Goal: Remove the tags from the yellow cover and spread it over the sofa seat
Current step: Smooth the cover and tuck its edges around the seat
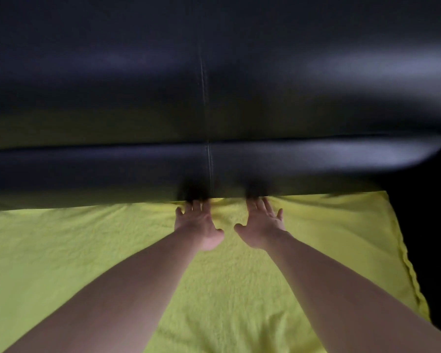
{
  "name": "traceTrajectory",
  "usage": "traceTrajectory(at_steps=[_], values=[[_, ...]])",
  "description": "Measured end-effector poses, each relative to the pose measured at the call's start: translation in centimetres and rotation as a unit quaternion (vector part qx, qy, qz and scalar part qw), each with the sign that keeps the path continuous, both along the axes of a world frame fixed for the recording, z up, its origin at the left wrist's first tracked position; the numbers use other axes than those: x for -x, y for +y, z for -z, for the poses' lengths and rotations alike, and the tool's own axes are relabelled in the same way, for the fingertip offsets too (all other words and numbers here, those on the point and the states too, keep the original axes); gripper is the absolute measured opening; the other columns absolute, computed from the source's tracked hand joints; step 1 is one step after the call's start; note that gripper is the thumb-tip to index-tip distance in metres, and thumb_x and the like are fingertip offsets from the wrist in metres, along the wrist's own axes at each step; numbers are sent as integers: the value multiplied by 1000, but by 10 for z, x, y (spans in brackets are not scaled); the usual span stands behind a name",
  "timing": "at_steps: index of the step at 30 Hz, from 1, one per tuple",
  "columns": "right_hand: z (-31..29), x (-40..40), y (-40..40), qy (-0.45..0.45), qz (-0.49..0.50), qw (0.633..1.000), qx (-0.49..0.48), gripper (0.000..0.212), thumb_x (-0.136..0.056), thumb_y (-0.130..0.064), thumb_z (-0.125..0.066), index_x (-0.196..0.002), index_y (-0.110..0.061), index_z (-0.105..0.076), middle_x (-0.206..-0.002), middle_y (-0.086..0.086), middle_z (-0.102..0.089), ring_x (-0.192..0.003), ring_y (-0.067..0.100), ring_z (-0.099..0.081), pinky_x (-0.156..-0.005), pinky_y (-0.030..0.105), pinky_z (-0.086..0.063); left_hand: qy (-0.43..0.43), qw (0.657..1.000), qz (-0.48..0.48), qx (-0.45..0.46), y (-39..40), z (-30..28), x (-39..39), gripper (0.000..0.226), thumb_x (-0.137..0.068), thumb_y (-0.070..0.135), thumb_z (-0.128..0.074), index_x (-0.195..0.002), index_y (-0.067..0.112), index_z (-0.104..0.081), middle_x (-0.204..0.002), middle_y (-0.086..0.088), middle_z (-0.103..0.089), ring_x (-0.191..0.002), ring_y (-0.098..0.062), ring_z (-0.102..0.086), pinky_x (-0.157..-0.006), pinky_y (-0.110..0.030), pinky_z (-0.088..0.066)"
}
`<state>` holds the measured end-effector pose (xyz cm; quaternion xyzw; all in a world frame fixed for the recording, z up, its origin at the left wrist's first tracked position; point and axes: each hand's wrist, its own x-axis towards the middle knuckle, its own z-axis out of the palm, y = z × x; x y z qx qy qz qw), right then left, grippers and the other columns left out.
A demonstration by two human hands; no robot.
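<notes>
Now the yellow cover (239, 289) lies spread over the sofa seat, filling the lower half of the view from the left edge almost to the right. Its cloth is a bright lime-yellow with a soft, nubbly, towel-like surface, mostly flat, with shallow creases fanning out where its far edge meets the backrest. A stitched hem runs down its right edge, slightly wavy, and beyond it the dark sofa shows. No tag can be made out on it.

Both hands rest palm down on the cover at its far edge, side by side and apart. On the left hand (197, 225) the fingers are straight and close together, thumb out to the side, tips pushed in under the backrest. On the right hand (261, 225) the fingers are straight and slightly spread, tips at the same crease.

Behind them rises the black leather backrest (112, 98), glossy, with a pale seam (205, 98) running down its middle.
</notes>
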<state>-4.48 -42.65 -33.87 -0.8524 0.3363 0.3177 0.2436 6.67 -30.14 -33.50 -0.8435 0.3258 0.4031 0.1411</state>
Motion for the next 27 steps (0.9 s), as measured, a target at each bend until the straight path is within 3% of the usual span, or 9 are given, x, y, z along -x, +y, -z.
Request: traceTrajectory(at_steps=[6,10,12,17,20,22,27], values=[[15,4,-12,-12,-17,1000,12,84,-95,-62,-44,-161,-28,-7,-170,4,0,-156,25,6,-123,61,3,-15,999,-16,-40,-15,12,-8,80,-90,49,-46,-160,22,-18,-164,-10,-27,-151,-34,-24,-122,-53,-22],[15,21,-16,-41,-31,999,-8,85,-96,-56,-47,-161,-30,-1,-170,-2,8,-155,21,13,-124,57,3,-12,998,-35,-43,-18,16,-9,81,-87,47,-46,-160,25,-18,-164,-9,-29,-150,-33,-25,-123,-52,-20],[12,31,-17,-49,-43,998,-28,85,-97,-53,-49,-162,-29,1,-169,-5,14,-155,20,16,-125,54,3,-13,998,-43,-37,-16,12,-7,83,-88,47,-47,-161,23,-14,-165,-10,-26,-152,-33,-21,-125,-51,-15],[-3,73,-39,-80,-24,996,-15,82,-98,-49,-50,-162,-28,-2,-168,-4,16,-154,20,17,-126,47,3,-28,999,28,9,-21,-12,34,95,-93,54,-49,-162,18,5,-170,-9,7,-157,-31,1,-127,-50,-8],[-10,103,-70,-64,22,998,9,83,-98,-48,-50,-162,-28,0,-168,-4,17,-155,21,16,-126,46,3,24,991,98,91,-47,-19,63,91,-95,51,-55,-163,23,-1,-171,-4,7,-157,-26,-1,-127,-45,-15],[-10,119,-95,-37,42,998,24,84,-98,-46,-50,-162,-27,1,-168,-3,16,-155,22,15,-126,47,1,46,990,89,104,-76,-17,75,91,-93,54,-57,-162,28,-3,-171,-3,4,-157,-29,-3,-125,-46,-21],[-5,133,-147,7,79,996,33,86,-99,-46,-49,-162,-26,6,-169,-1,14,-156,23,10,-127,49,-3,33,997,53,46,-119,5,95,127,-75,66,-75,-161,29,10,-170,-7,5,-154,-45,-3,-119,-56,-31]])
